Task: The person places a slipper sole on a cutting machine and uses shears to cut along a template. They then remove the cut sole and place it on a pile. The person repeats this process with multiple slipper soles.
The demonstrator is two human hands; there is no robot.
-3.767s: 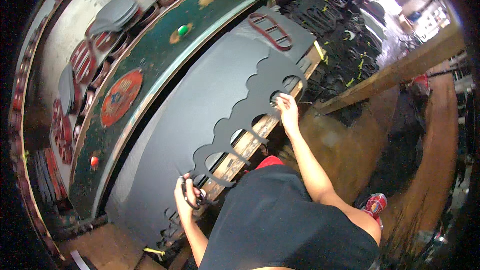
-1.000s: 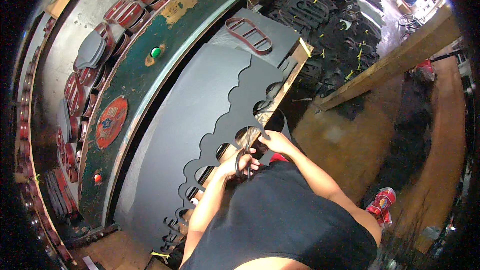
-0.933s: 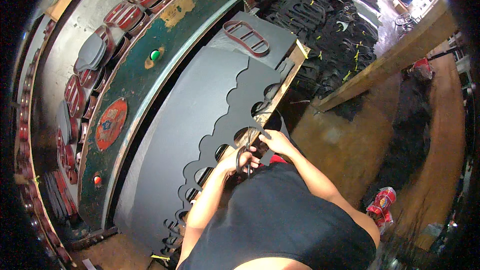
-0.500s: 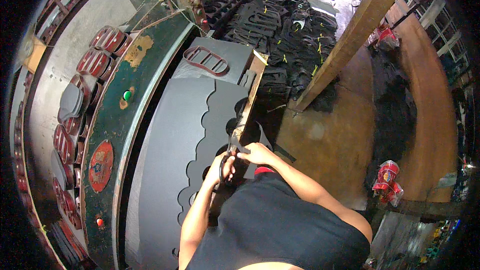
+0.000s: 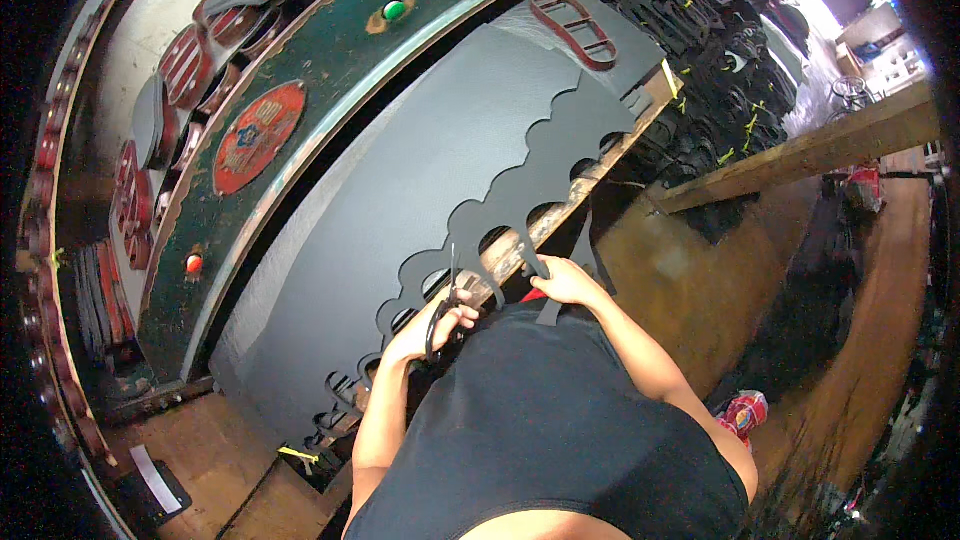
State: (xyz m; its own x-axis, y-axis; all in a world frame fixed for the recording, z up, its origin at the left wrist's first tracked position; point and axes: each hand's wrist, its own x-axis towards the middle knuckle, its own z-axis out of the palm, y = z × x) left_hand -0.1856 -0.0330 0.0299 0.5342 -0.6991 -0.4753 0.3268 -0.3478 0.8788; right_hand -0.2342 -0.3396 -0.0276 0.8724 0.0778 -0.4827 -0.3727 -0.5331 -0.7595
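Observation:
My left hand [image 5: 418, 336] is closed around the black handles of a pair of scissors [image 5: 437, 328], whose thin blade points up over the scalloped edge of a dark grey sheet. That cut-out remnant [image 5: 550, 165] has round holes and a wavy edge, and lies along the bench beside a larger smooth grey sheet [image 5: 380, 160]. My right hand [image 5: 568, 282] pinches a narrow strip of the remnant close to my body. A loose tail of grey material [image 5: 549, 313] hangs below that hand. Part of the scissors is hidden by my left fingers.
A sole-shaped red cutting die [image 5: 597, 64] rests at the sheet's far end. Behind the bench runs a green machine beam [image 5: 340, 70] with more dies [image 5: 185, 65] beyond it. A wooden post [image 5: 800, 155] slants at right, near piles of black offcuts [image 5: 690, 90].
The view has turned, so the bench now slants across it. My hands have moved apart; the scissor blade now shows upright, and my right hand holds the strip farther to the right.

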